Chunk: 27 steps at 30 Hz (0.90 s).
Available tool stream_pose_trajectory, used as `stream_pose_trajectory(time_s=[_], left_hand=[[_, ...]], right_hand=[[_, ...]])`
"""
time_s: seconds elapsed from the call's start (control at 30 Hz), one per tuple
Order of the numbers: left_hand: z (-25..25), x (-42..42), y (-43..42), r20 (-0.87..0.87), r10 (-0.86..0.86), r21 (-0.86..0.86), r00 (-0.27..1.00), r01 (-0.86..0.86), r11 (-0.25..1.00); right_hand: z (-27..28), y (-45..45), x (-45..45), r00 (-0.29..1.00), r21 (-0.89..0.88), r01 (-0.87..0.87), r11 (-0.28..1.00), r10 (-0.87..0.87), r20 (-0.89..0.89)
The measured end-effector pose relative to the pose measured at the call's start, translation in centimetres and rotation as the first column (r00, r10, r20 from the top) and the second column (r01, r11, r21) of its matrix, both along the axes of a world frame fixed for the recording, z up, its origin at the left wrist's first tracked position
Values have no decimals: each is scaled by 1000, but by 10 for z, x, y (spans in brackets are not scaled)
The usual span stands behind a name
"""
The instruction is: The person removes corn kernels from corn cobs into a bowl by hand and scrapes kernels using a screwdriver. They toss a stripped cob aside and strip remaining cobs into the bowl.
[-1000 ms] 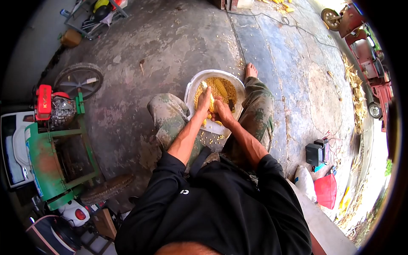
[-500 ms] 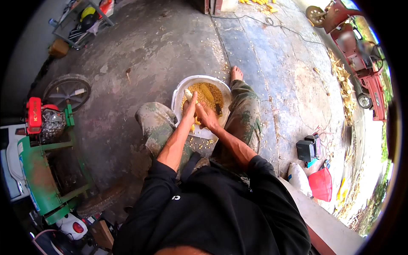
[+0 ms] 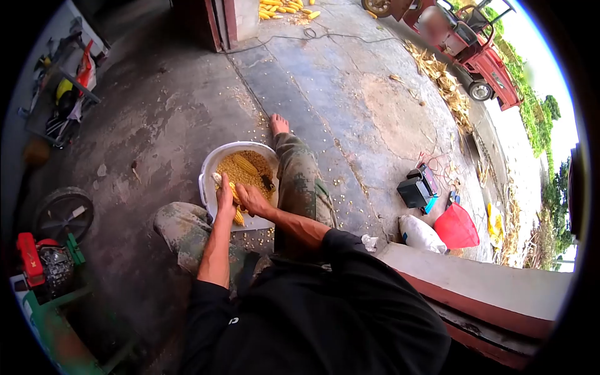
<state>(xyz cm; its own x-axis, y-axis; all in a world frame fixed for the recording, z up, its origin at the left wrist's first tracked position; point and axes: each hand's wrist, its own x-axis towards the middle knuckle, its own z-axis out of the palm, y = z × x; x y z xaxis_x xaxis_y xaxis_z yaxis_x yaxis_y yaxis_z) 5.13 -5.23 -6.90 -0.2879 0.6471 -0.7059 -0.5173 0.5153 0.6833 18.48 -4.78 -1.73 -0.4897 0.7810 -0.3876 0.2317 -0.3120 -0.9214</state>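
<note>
My left hand (image 3: 225, 199) is wrapped round a corn cob (image 3: 217, 178), whose pale, bare end pokes out beyond the fingers. Against the same cob presses my right hand (image 3: 253, 200), its fingers partly hidden. Both are over a white basin (image 3: 204, 187) between my legs. Loose yellow kernels (image 3: 232, 164) fill much of it, and a whole ear of corn (image 3: 245, 165) lies on top. Near the basin's right side rests a small dark object (image 3: 268, 182) of a kind I cannot make out. Another yellow ear (image 3: 239, 217) shows just below my hands.
Scattered kernels dot the concrete floor. To the right are a black box (image 3: 413, 192) with wires, a white sack (image 3: 422, 234) and a red bag (image 3: 457, 225). A green machine with a red engine (image 3: 30, 258) stands left. Corn ears (image 3: 281, 7) and a red three-wheeler (image 3: 481, 69) are farther off.
The view has swung to the right, so the basin and hands appear further left and lower. Both hands stay on the cob over the basin.
</note>
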Motion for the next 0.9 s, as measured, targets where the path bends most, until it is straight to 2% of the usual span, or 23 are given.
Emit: stream_pose_trajectory(time_s=[0.3,0.33,0.4,0.43,0.47,0.57,0.63,0.73,0.77,0.83,0.87,0.9], left_hand=[[0,-3,2,108,-61,69,992,53,996],[1,2,3,82,-38,89,996,31,996],[3,5,3,22,-60,22,998,59,998],[32,9,0,-47,-110,-41,993,108,993],[30,13,1,-84,-81,-45,993,77,996],[1,8,2,-150,-134,-40,980,129,991],[3,9,-2,-138,-156,105,978,171,980],[4,13,-1,-169,-108,34,980,115,993],[5,12,-1,-169,-110,35,979,117,992],[1,9,-1,5,-130,22,992,129,991],[-25,5,2,-22,-122,90,992,123,988],[-30,2,3,15,-134,75,991,133,988]], right_hand=[[-5,-2,-3,994,-55,108,993,-109,-29],[-7,-2,-4,994,-49,99,994,-101,-34],[-10,1,-4,993,-138,117,984,-113,32],[6,0,-4,992,-107,121,987,-118,36],[8,1,-6,994,-108,112,988,-109,32],[5,2,-7,1000,-83,21,996,-22,-16],[0,1,-7,1000,-75,3,997,-2,10],[-7,1,-4,999,-39,-6,999,8,37],[-10,0,-3,999,-14,2,1000,-1,39],[-7,1,-2,998,9,13,1000,-13,54],[-4,1,-2,998,31,16,999,-18,66],[-6,1,-3,997,106,30,994,-38,69]])
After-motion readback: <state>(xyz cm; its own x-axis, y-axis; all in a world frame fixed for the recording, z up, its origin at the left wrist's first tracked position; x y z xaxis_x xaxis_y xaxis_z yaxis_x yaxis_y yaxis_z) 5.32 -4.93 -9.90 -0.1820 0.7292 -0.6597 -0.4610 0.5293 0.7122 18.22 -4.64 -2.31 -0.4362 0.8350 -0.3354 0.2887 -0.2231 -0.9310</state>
